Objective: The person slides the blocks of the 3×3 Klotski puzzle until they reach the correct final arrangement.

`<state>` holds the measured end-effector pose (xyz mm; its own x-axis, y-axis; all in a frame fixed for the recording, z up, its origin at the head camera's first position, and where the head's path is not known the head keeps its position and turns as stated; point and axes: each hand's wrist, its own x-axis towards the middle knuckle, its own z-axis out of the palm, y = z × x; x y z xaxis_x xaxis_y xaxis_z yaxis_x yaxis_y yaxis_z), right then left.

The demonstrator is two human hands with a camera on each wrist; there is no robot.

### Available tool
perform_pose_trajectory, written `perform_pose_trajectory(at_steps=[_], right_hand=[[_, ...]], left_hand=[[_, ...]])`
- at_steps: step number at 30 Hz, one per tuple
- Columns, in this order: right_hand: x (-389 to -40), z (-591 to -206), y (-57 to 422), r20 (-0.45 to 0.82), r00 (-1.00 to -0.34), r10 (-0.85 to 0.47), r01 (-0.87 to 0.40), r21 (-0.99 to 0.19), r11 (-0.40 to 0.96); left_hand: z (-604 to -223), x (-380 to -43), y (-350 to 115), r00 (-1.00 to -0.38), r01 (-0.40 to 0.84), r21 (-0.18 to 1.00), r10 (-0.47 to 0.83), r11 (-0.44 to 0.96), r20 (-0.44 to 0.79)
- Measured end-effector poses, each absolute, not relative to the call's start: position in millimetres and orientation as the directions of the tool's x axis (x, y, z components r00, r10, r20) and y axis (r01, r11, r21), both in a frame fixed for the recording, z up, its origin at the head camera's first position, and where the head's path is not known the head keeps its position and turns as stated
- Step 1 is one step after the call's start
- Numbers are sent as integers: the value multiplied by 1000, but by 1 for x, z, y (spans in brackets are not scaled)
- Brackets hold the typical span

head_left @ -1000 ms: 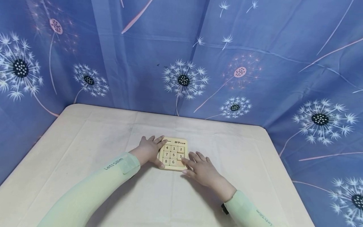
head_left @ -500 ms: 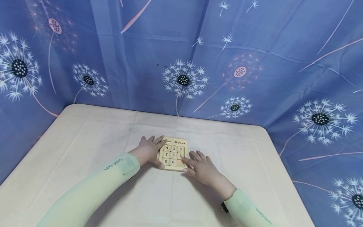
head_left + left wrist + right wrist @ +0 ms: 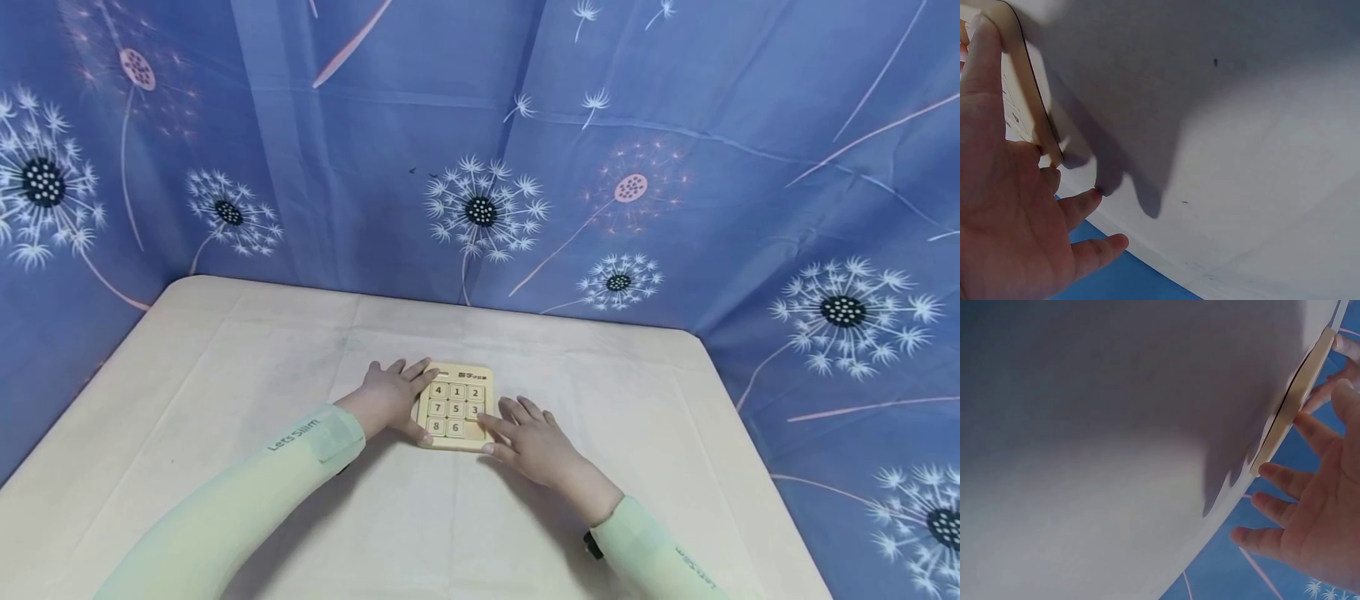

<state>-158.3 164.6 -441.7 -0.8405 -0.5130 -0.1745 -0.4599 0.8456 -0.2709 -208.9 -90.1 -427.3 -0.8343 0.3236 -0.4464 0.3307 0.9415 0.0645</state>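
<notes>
A pale yellow sliding number puzzle (image 3: 456,446) lies flat on the table. Its tiles read 4 1 2, 7 5 3 and 8 6 from far row to near row, with a bare slot at the lower right. My left hand (image 3: 386,396) rests along the board's left side with fingers spread, the thumb on the near left corner and the index finger towards the far edge. With fingers extended, my right hand (image 3: 536,450) touches the tile numbered 3 (image 3: 474,409) by its index fingertip. The right thumb is at the near right corner. Both wrist views show the board's side edge (image 3: 1291,403).
A cream cloth (image 3: 300,483) covers the table. Behind and beside it hangs a blue curtain (image 3: 360,208) with dandelion prints. Pale green sleeves (image 3: 247,492) cover both forearms.
Tiles 3 and 2 have slid slightly away from me, so they now line up with their rows. Both hands keep nearly the same place. The head view has shifted slightly.
</notes>
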Motion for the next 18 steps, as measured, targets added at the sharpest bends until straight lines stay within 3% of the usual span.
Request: perform_pose_trajectory(at_steps=[18], right_hand=[[-148,-440,152,-161,-786,-597,-546,-273,792]], left_hand=[[-428,-208,-92,-835,343,67,337,937,-434]])
